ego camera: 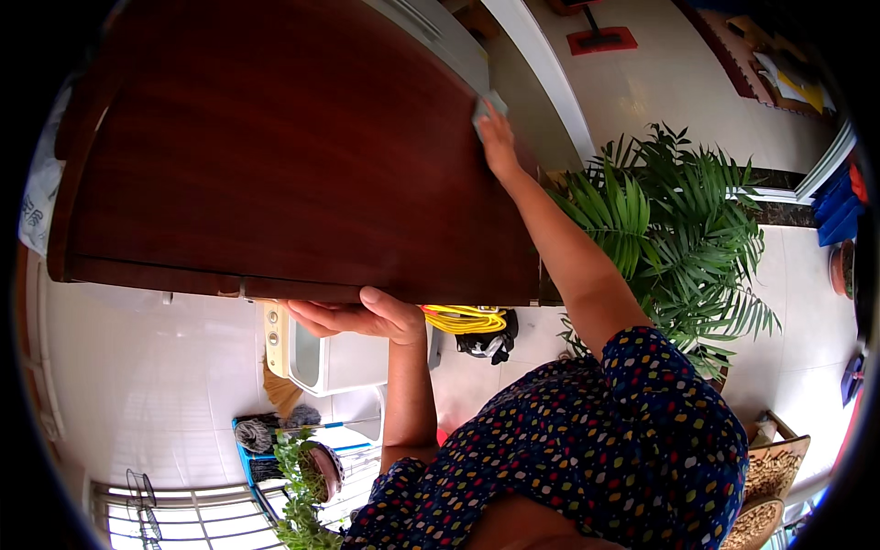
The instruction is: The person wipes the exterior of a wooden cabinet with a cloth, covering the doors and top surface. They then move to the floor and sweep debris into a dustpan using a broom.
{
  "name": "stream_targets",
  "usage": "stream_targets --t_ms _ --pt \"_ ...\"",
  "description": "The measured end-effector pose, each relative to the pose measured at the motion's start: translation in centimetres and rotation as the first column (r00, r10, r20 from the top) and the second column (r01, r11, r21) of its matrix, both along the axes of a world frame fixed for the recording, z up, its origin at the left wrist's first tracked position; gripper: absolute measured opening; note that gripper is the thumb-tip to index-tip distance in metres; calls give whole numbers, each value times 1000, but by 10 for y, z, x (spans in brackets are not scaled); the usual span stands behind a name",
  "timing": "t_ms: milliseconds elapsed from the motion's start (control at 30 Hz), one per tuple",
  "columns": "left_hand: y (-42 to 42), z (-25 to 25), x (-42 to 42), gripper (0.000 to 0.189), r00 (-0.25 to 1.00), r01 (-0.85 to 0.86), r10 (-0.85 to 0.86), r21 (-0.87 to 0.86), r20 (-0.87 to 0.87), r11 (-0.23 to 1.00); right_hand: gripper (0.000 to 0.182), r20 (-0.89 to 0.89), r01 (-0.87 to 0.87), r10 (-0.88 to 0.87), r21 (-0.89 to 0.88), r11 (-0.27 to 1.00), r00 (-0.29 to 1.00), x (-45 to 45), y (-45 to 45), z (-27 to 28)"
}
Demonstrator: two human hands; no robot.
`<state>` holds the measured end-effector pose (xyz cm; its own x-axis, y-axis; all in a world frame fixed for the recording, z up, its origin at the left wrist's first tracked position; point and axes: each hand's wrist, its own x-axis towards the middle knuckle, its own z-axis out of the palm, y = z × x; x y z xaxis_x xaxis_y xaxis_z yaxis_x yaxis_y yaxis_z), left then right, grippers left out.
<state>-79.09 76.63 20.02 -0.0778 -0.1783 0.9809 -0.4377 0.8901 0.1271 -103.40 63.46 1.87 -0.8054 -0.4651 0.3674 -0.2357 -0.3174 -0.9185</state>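
A broad, dark reddish-brown wooden panel (295, 158), apparently of a cabinet, fills the upper left of the head view. My left hand (368, 320) grips its near edge, the thumb on the face and the fingers along the edge's side. Farther up, at the panel's right-hand edge, my right hand (498, 141) presses a pale grey-green cloth (489, 106) against the wood. The fingers lie over the cloth and partly hide it.
A leafy potted palm (674, 206) stands right of my right arm. Below the panel are a washing machine (344, 357) with knobs and a coiled yellow hose or cable (467, 320). A straw broom (280, 392) and a potted plant (323, 474) stand lower left. Trays of peanuts (773, 467) sit lower right.
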Motion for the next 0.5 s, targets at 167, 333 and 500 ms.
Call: stream_targets --t_ms 167,333,500 --pt "-5 3 -17 77 997 80 -80 -34 -1 996 56 447 -61 -107 345 937 888 28 22 -147" --pt "-7 -8 5 77 999 -45 44 -33 -11 998 55 252 -69 -5 286 956 968 111 83 -75" --pt "-5 -7 5 79 993 -120 119 -37 -11 992 55 -299 -158 108 -147 977 948 154 149 114"
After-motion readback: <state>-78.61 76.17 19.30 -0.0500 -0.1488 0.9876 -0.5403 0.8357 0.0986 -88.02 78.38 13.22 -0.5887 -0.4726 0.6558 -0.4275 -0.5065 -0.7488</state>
